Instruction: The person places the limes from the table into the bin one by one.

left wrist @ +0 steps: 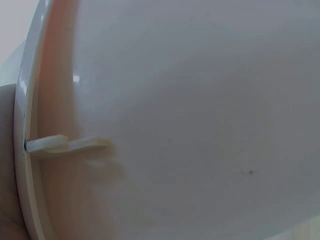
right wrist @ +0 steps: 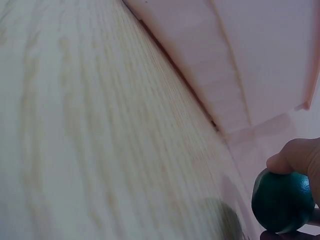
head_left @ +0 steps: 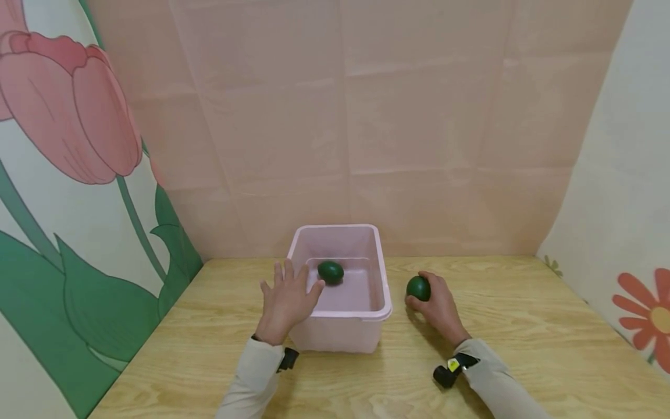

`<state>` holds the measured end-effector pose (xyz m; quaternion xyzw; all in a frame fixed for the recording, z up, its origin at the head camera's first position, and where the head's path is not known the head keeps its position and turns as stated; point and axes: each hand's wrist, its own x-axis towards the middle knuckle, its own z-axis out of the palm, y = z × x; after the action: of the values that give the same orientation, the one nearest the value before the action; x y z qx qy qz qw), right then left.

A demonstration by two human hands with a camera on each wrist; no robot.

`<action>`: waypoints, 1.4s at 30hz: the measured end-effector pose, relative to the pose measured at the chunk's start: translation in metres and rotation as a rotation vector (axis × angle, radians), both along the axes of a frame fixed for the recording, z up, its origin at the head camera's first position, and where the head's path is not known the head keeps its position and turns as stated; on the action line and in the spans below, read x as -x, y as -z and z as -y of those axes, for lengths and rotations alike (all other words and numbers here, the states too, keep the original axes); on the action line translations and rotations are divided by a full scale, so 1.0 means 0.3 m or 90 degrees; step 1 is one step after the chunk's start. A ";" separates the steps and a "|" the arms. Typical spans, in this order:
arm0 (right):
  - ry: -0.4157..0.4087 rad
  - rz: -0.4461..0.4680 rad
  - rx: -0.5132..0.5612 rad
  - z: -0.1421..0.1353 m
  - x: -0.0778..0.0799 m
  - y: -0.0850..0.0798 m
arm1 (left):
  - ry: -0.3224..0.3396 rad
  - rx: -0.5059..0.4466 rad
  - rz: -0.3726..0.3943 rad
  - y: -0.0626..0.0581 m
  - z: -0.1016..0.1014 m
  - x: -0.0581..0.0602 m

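A pale pink plastic bin [head_left: 335, 334] stands on the table, and a glossy dark green avocado-like fruit [head_left: 330, 272] lies on its floor. My left hand [head_left: 288, 302], fingers spread, is at the bin's left front corner. The left wrist view shows the bin's outer wall [left wrist: 200, 125] close up, with a bit of the hand at its rim. To the right of the bin, my right hand [head_left: 438, 305] holds a second dark green avocado-like fruit [right wrist: 282, 202] between thumb and fingers. In the right wrist view its shadow falls on the tabletop below.
The wood-grain table [head_left: 508, 326] extends on both sides of the bin. Behind it hangs a creased pinkish-beige sheet [head_left: 419, 145]. Panels with a painted tulip [head_left: 68, 110] and a red flower [head_left: 646, 314] border the left and right sides.
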<state>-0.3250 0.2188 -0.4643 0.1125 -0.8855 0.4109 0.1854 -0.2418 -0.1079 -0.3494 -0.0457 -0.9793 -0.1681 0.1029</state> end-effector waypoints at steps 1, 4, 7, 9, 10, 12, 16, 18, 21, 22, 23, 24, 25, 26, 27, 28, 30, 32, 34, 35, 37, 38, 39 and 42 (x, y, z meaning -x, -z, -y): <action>0.001 -0.001 -0.001 0.000 -0.002 -0.001 | -0.001 0.000 0.002 -0.001 -0.001 0.000; 0.004 0.004 0.000 0.003 -0.006 -0.005 | -0.003 0.000 0.006 0.000 -0.002 -0.001; 0.007 0.008 0.006 0.007 -0.008 -0.011 | -0.007 0.005 0.010 -0.002 -0.004 0.001; 0.010 0.007 0.007 0.009 -0.007 -0.013 | -0.009 0.008 0.009 -0.003 -0.004 0.002; 0.011 0.007 0.007 0.010 -0.007 -0.015 | -0.010 0.008 0.007 -0.004 -0.004 0.002; 0.013 0.004 0.007 0.012 -0.008 -0.017 | -0.010 0.010 0.007 -0.005 -0.004 0.002; 0.012 -0.003 0.011 0.015 -0.015 -0.023 | -0.008 0.013 0.002 -0.002 -0.003 0.002; 0.012 -0.005 0.012 0.016 -0.019 -0.025 | -0.007 0.014 -0.002 0.000 -0.003 0.002; 0.015 0.000 0.014 0.018 -0.023 -0.027 | -0.004 0.014 -0.003 0.002 -0.002 0.004; 0.016 0.001 0.016 0.018 -0.022 -0.028 | -0.002 0.013 -0.006 0.002 -0.001 0.003; 0.016 0.001 0.018 0.019 -0.021 -0.029 | -0.002 0.013 -0.005 0.001 -0.001 0.002; 0.016 0.001 0.020 0.020 -0.021 -0.030 | -0.001 0.012 -0.004 0.002 0.000 0.003; 0.016 0.001 0.022 0.021 -0.021 -0.032 | 0.001 0.012 -0.005 0.002 0.001 0.003; 0.017 -0.001 0.023 0.022 -0.020 -0.032 | 0.002 0.011 -0.006 0.003 0.002 0.003; 0.017 -0.003 0.023 0.022 -0.021 -0.032 | 0.002 0.011 -0.006 0.003 0.002 0.004; 0.018 -0.004 0.024 0.022 -0.020 -0.032 | 0.003 0.009 -0.007 0.003 0.002 0.004; 0.020 -0.007 0.025 0.023 -0.022 -0.033 | 0.002 0.009 -0.005 0.002 0.002 0.004; 0.022 -0.009 0.028 0.024 -0.022 -0.032 | 0.001 0.011 -0.006 0.001 0.002 0.003; 0.023 -0.010 0.031 0.025 -0.022 -0.034 | -0.001 0.014 -0.005 -0.001 0.001 0.002; 0.023 -0.011 0.031 0.026 -0.023 -0.034 | -0.001 0.014 -0.006 -0.002 0.001 0.002; 0.024 -0.011 0.031 0.026 -0.022 -0.036 | 0.001 0.014 -0.010 -0.002 0.000 0.002; 0.024 -0.010 0.031 0.027 -0.022 -0.036 | 0.000 0.014 -0.008 -0.002 0.000 0.002; 0.024 -0.009 0.029 0.027 -0.023 -0.037 | 0.001 0.015 -0.009 -0.002 0.000 0.001; 0.025 -0.007 0.026 0.026 -0.022 -0.039 | 0.002 0.016 -0.008 -0.002 0.000 0.000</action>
<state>-0.3183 0.2109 -0.4526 0.0939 -0.8778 0.4246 0.2007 -0.2416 -0.1080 -0.3490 -0.0495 -0.9807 -0.1553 0.1081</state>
